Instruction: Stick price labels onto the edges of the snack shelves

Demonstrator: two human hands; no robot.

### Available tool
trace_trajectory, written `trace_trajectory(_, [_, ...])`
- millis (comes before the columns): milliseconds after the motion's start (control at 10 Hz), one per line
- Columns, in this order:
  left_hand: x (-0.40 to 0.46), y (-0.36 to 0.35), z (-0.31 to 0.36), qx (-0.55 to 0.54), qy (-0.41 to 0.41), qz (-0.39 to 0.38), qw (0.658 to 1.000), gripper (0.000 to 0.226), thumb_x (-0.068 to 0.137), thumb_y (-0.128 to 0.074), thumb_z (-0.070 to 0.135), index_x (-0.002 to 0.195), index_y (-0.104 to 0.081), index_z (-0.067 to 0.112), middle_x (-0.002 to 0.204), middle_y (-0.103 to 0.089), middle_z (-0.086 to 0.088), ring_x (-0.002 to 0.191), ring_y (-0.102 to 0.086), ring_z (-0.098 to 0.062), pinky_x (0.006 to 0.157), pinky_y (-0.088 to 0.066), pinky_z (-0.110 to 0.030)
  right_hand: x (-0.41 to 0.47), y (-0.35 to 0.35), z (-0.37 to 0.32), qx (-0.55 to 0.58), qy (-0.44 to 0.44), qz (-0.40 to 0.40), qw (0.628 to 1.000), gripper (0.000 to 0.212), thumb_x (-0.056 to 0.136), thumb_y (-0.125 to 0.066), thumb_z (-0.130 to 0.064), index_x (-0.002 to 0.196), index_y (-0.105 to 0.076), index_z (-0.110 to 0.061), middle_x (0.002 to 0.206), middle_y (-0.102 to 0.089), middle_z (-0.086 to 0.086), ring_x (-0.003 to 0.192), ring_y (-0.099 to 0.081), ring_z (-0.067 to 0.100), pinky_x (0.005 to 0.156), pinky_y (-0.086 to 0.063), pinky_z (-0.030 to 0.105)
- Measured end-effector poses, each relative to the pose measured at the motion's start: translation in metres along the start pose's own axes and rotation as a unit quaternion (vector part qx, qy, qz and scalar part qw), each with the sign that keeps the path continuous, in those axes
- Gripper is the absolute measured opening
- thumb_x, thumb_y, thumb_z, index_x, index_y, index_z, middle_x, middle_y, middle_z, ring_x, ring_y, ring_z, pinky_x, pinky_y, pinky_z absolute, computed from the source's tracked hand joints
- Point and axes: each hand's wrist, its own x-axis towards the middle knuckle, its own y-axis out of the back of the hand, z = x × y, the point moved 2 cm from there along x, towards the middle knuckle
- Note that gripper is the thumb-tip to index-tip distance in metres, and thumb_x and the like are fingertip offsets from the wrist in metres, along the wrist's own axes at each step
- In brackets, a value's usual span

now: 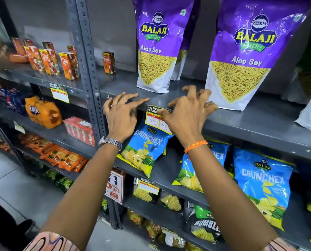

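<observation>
A price label [153, 119] with a dark "Super Market" header, red band and handwritten 80 and 40 hangs on the front edge of the grey shelf [241, 124] that carries purple Aloo Sev bags [155, 51]. My right hand [185, 113] covers the label's right part, thumb pressed on its top, fingers curled over the shelf edge. My left hand [122, 113] rests flat on the shelf edge just left of the label, fingers spread, holding nothing.
Blue Crunchex bags [145, 147] stand on the shelf below. Other labels hang on a lower shelf edge [148, 186] and on the left bay's edge [59, 92]. Juice cartons [49, 60] line the left bay. A perforated metal upright [86, 57] divides the bays.
</observation>
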Motion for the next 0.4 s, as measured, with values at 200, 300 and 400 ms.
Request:
trace_trajectory(200, [-0.006,-0.006,0.002,0.010,0.013,-0.022,1.000,0.068,0.083,-0.044,0.009,0.126,-0.060,0.058,0.138,-0.058,0.021,0.139,-0.041,-0.014,0.112,-0.023,-0.050,0.006,-0.011,0.003,-0.016,0.032,-0.029,0.999,0.039,0.070,-0.076,-0.066,0.085,-0.081,-0.030,0.132,-0.052,-0.010,0.123,-0.034,0.028,0.089,-0.022,0.045])
trace_trajectory(300, [-0.013,-0.007,-0.004,-0.029,0.036,-0.061,0.997,0.064,0.086,-0.048,0.005,0.123,-0.064,0.055,0.138,-0.059,0.021,0.140,-0.042,-0.015,0.112,-0.019,-0.048,0.000,-0.008,0.015,0.088,0.047,-0.035,0.994,0.031,0.082,-0.070,-0.061,0.086,-0.081,-0.032,0.125,-0.059,-0.011,0.119,-0.038,0.028,0.086,-0.023,0.044])
trace_trajectory(400, [-0.030,-0.004,-0.006,-0.071,0.046,-0.051,0.995,0.055,0.090,-0.056,0.008,0.127,-0.065,0.047,0.140,-0.060,0.017,0.140,-0.042,-0.016,0.108,-0.016,-0.037,-0.013,0.007,0.044,0.198,0.004,0.094,0.976,0.029,0.093,-0.062,-0.052,0.089,-0.079,-0.029,0.112,-0.067,-0.013,0.112,-0.043,0.027,0.084,-0.023,0.041])
